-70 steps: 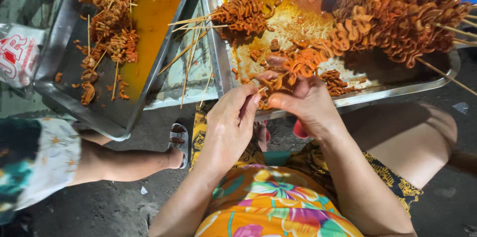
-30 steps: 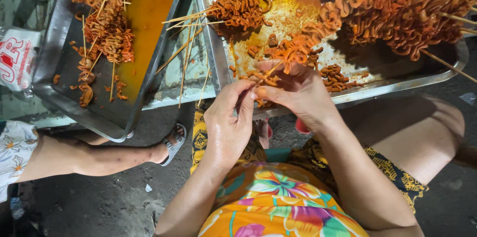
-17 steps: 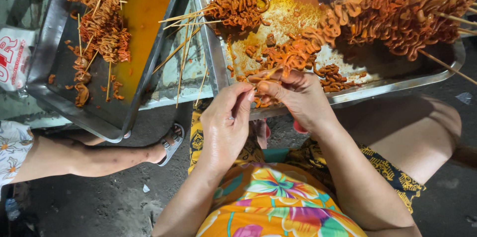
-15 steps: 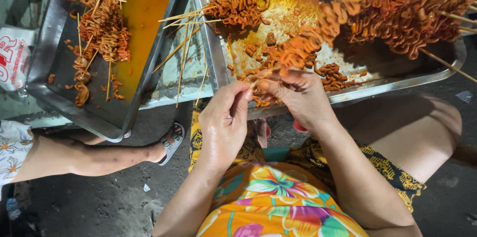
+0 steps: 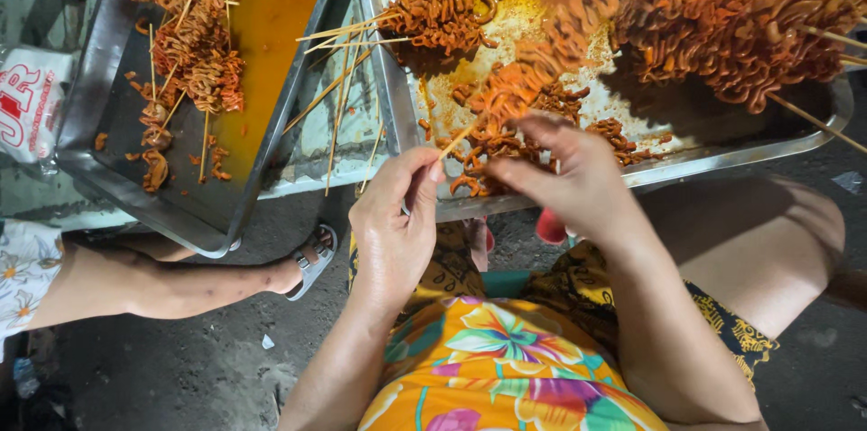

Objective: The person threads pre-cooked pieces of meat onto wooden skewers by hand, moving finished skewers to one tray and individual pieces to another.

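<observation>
Street food stall, steel trays point(image 5: 741, 153), skewered snacks point(image 5: 722, 15), pavement point(image 5: 181, 368)

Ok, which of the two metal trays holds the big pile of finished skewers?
The right tray, right above the hands: loaded skewers are heaped along its far right side. The left tray holds only scattered pieces and sauce.

Your way up is blocked by the big tray's rim point(image 5: 542, 201) and skewer piles point(image 5: 722, 24). Below, dark floor point(image 5: 181, 368) beside a leg point(image 5: 163, 282) gives room.

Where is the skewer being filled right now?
Head view, centre: the skewer slants between left hand and right hand, above the near edge of the right metal tray.
</observation>
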